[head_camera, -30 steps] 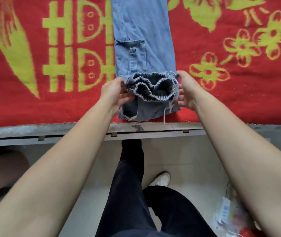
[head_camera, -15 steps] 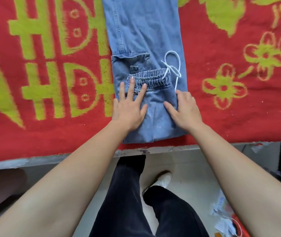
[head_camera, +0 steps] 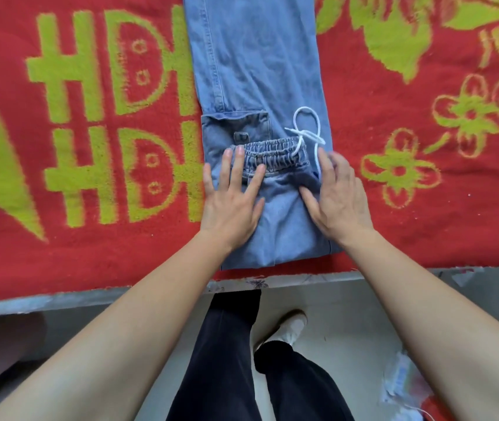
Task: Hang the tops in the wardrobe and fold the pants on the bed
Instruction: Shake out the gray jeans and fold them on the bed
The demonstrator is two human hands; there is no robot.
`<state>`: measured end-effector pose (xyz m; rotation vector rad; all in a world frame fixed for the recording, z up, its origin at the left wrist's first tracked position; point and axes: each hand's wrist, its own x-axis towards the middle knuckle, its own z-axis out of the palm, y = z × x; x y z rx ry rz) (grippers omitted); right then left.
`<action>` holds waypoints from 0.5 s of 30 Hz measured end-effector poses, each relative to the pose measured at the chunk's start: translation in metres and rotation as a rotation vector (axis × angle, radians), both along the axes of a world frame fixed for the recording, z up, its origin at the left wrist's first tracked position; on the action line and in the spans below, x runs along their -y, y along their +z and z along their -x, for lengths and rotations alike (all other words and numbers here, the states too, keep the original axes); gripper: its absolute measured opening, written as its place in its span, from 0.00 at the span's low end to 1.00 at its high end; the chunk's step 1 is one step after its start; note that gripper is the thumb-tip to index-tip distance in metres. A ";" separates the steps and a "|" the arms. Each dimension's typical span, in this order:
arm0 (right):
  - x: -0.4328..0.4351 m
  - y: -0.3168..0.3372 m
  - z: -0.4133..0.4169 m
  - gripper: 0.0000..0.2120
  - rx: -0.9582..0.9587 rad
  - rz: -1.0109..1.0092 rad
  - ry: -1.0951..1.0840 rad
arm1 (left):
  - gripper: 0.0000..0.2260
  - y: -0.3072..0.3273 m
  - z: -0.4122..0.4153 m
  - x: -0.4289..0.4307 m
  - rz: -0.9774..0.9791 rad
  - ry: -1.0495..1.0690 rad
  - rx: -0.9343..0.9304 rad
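Note:
Light blue jeans (head_camera: pixel 257 65) lie lengthwise on the red bed cover (head_camera: pixel 90 253), running away from me. Their near end is folded over, so the elastic waistband (head_camera: pixel 275 154) with its white drawstring (head_camera: pixel 307 129) lies on top of the legs. My left hand (head_camera: pixel 231 202) presses flat on the left side of the folded part, fingers spread and reaching the waistband. My right hand (head_camera: pixel 338 196) rests flat on the right side, fingertips at the drawstring. Neither hand grips the fabric.
The cover carries yellow-green characters (head_camera: pixel 114 117) and flowers (head_camera: pixel 400 168). The bed's grey front edge (head_camera: pixel 60 299) runs below it. Under it are pale floor, my dark trousers (head_camera: pixel 224 360) and white shoe (head_camera: pixel 292 328), and packaging (head_camera: pixel 403 378) at lower right.
One second ago both hands held the bunched waistband up near the bed edge. They have since laid it over the legs and now press the fold flat; little differs from half a second ago.

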<state>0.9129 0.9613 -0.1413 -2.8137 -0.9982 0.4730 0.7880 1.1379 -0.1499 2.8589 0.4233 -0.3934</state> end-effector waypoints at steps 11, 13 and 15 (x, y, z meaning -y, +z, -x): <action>0.040 -0.004 0.063 0.31 -0.001 0.429 0.496 | 0.41 0.002 0.068 0.041 -0.153 -0.211 -0.283; 0.033 0.001 0.062 0.26 -0.036 0.395 0.471 | 0.40 0.007 0.060 0.045 -0.125 -0.185 -0.326; 0.032 0.014 0.060 0.25 -0.054 0.360 0.450 | 0.41 0.018 0.055 0.048 -0.072 -0.171 -0.401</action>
